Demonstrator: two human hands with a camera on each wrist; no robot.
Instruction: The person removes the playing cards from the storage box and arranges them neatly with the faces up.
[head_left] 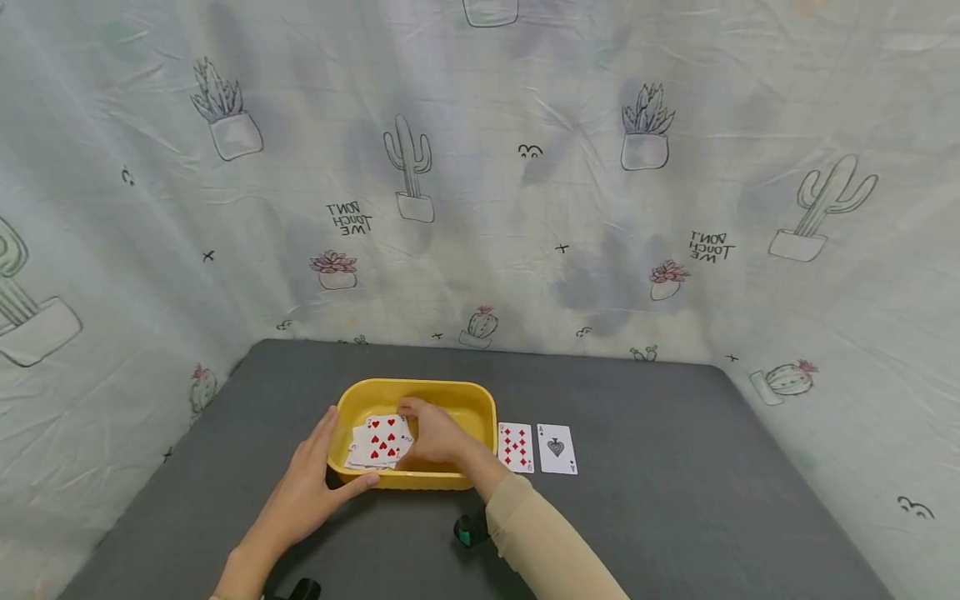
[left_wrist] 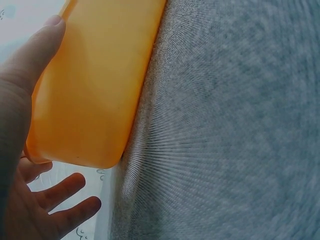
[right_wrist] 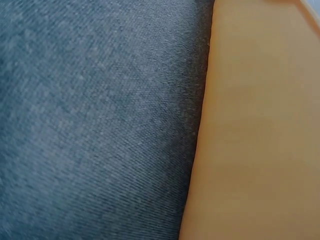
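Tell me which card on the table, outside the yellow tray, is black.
The ace of spades, rightmost; the red diamonds card lies between it and the tray.

in the tray (head_left: 435,482) lie cards (head_left: 382,440); right of it, two cards (head_left: 516,448) on the table (head_left: 690,492).

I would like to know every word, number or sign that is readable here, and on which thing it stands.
"DON'T TOUCH ME": backdrop, twice, mirrored.
"x": backdrop, several small marks.
"A": spade card.
"9": diamond card.
Heart card in the yellow tray: corner number too small to read surely.
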